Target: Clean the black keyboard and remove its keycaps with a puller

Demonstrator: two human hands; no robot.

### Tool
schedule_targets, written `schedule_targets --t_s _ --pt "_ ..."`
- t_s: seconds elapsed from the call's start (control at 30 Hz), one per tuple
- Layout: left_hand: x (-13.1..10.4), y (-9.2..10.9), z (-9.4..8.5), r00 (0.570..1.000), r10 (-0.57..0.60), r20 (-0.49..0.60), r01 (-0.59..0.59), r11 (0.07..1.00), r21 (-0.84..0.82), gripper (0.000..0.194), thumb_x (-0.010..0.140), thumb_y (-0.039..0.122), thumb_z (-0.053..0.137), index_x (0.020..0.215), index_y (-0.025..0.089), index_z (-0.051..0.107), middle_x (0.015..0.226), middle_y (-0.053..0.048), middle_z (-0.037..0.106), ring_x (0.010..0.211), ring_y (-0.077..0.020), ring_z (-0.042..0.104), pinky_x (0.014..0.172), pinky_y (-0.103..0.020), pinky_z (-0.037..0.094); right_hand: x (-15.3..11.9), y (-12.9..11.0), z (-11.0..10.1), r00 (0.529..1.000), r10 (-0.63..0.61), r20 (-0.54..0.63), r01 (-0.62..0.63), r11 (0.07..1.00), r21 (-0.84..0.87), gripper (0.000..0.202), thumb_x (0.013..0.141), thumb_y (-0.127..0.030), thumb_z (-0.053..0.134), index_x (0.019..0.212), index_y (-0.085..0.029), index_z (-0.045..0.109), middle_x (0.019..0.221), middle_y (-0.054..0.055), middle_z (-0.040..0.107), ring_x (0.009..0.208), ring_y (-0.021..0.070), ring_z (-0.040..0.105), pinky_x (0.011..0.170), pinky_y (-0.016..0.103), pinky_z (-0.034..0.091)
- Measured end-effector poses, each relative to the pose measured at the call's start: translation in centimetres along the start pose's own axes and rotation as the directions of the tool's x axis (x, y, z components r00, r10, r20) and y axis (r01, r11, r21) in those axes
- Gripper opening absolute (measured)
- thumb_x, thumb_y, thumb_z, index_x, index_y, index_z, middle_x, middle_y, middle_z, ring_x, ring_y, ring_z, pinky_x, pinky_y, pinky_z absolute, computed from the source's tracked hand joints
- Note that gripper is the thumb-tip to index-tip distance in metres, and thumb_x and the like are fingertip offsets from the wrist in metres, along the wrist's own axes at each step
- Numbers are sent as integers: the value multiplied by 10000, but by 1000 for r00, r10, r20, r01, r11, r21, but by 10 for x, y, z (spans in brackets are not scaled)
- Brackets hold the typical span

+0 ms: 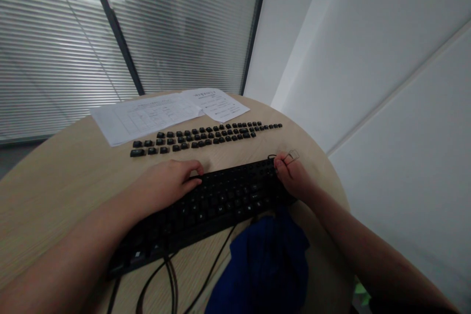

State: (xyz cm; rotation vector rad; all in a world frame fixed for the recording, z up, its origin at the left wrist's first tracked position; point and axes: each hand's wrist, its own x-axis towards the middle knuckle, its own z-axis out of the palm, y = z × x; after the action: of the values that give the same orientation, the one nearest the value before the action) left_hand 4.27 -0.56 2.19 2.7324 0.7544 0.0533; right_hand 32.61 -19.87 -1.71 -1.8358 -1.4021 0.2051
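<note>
A black keyboard (pixel 221 201) lies slantwise on the table before me, its near rows fitted with keys. At its far edge is my left hand (pixel 180 176), with thumb and forefinger curved about the edge. My right hand (pixel 290 174) is closed at the keyboard's far right corner. Out of its fingers stick the thin wire loops of a keycap puller (pixel 293 155); the puller's other end is hidden. Beyond the keyboard, loose black keycaps (pixel 198 136) are laid out in rows.
White printed sheets (pixel 154 114) lie behind the keycaps on the round wooden table (pixel 66 171). Dark blue cloth (pixel 261 260) and a looped black cable (pixel 217 260) are at the near side. A white wall (pixel 386 68) stands close on the right, blinds (pixel 176 34) at the back.
</note>
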Motion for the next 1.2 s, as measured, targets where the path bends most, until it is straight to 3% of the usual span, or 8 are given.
schedule_targets --t_s 0.1,0.23,0.5,0.6,0.77,0.93,1.07,1.2 --pt "0 -1 0 1000 6 -6 -6 1000 -13 207 865 348 564 967 246 712 745 -35 713 685 -210 653 643 -309 432 0 1 1 1000 -16 -1 16 1000 -10 240 963 -386 451 790 -233 518 612 -2 527 556 170 495 555 292 374" --pt "0 0 -1 1000 25 5 -25 1000 -2 228 881 357 550 996 245 711 779 -37 725 700 -213 661 653 -311 435 -3 8 5 994 106 -33 -97 971 216 289 981 -452 412 803 -239 493 531 -42 456 454 141 427 456 263 319" --pt "-2 3 -4 999 8 41 -10 999 50 249 909 356 515 1023 240 703 846 -54 738 752 -226 674 666 -317 441 9 8 2 932 316 -177 -151 782 605 298 927 -527 450 795 -264 405 427 -107 382 330 104 321 350 218 236" --pt "-4 9 -6 1000 10 22 -12 997 79 244 909 354 526 1013 235 712 893 -66 745 806 -242 682 699 -334 464 10 3 3 936 312 -162 -135 743 655 290 903 -518 481 797 -259 404 410 -115 395 315 91 308 338 200 218" --pt "-18 48 -4 978 169 -121 -167 986 24 267 921 300 568 1149 232 690 1090 -70 724 927 -238 683 824 -355 520 -5 -26 9 970 228 84 -207 595 776 271 885 -502 515 855 -254 410 456 -105 473 342 94 383 349 188 261" --pt "-32 87 8 861 430 -271 -447 895 -2 300 952 264 590 1249 238 627 1137 -61 696 953 -204 686 808 -313 556 -19 -50 13 903 24 429 -404 387 829 253 881 -447 540 873 -261 368 479 -99 534 296 103 389 298 182 268" --pt "-32 91 16 788 513 -341 -532 846 43 220 994 259 539 1183 224 646 1034 -50 701 870 -184 686 738 -297 566 -20 -47 17 838 -77 541 -499 297 814 286 880 -460 559 877 -264 352 524 -90 588 295 112 436 282 183 319" --pt "-30 88 20 764 533 -364 -552 832 59 190 1008 265 515 1060 203 686 962 -51 701 849 -178 683 731 -289 574 -21 -45 18 793 -84 603 -551 323 770 348 875 -549 553 873 -262 356 560 -57 640 323 136 497 292 193 343"
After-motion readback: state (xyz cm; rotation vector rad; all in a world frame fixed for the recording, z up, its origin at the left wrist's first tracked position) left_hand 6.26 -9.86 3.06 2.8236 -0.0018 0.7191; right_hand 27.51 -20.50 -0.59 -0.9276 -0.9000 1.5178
